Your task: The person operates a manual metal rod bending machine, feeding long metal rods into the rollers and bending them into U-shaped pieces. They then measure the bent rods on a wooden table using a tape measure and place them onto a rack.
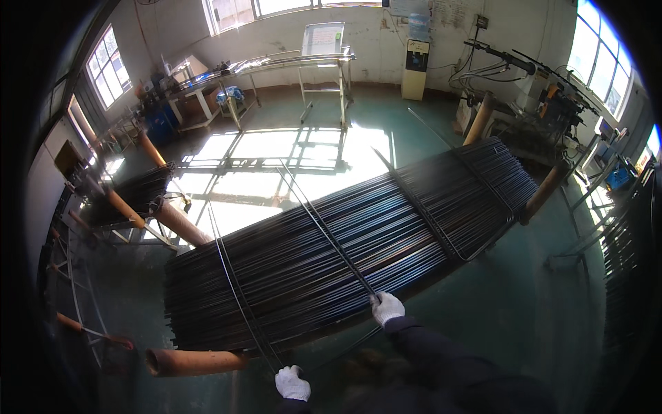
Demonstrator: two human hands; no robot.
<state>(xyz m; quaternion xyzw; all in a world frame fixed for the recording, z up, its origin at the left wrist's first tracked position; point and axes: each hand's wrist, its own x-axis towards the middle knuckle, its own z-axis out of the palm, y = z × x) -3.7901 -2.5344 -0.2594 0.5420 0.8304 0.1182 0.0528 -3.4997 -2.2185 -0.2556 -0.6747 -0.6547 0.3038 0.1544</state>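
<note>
Slim dark bars (332,240) are lying crosswise over a broad stack of long dark rods (289,272), far ends jutting past its far edge, rods glinting

Layer of rods (376,234), centre, with crosswise bars (336,245) lying on it; left hand (292,383) and right hand (387,309) at the bars' near ends; behind, a table (341,90), with a water dispenser (414,76) to its right and a machine (555,100) farther right
</note>
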